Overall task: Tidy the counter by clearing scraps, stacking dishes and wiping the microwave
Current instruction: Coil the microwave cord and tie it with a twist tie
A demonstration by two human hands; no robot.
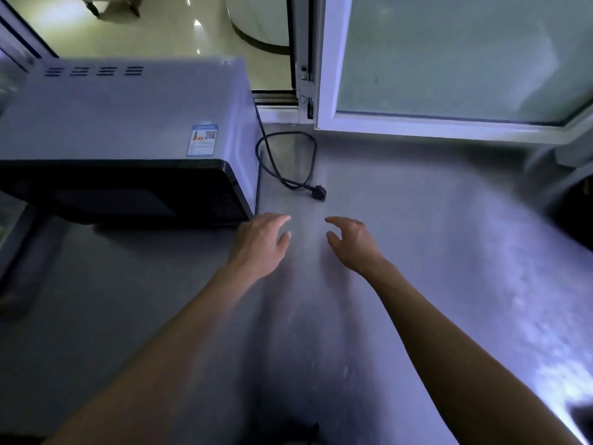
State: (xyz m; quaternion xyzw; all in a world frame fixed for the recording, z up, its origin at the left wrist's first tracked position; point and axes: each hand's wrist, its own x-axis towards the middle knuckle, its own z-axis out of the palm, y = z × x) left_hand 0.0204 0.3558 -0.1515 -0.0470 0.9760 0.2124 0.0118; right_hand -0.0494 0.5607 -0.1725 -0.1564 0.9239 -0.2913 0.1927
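Bare, both hands reach out side by side over the grey table (417, 252), near the middle of the scene. Left hand (261, 242) is spread palm down, fingers loose and holding nothing, just beside the near right corner of the microwave (128, 123). Right hand (351, 242) hangs wide too, fingers curved and thumb apart, nothing in it. Whether either touches the surface is unclear. Just beyond the fingertips lies a black plug (318, 191), its cord (282, 155) looping back behind the microwave, which stands on the far left with a label (202, 140) on top. A window frame (417, 123) runs along the far right.
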